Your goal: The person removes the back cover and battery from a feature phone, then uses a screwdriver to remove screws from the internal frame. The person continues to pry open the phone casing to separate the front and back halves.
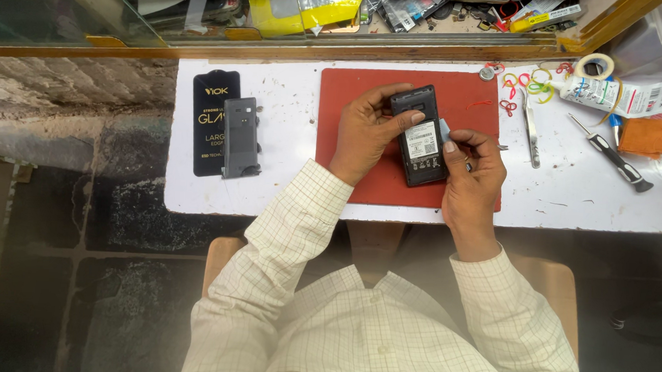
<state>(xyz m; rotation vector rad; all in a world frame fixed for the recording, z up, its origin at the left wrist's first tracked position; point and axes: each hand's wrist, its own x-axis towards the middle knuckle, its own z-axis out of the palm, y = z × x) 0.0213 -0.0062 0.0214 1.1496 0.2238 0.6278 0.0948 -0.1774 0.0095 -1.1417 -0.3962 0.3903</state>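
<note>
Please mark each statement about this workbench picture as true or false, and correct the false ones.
1. The left hand holds the dark phone. True.
2. The phone lies over a blue mat. False: the mat is red.
3. The tweezers are in the right hand. False: they lie on the white table, apart from it.
4. A grey back cover lies left of the mat. True.

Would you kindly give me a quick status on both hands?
Left hand grips phone over red mat. Right hand pinches at its edge. Nothing blocking.
</note>
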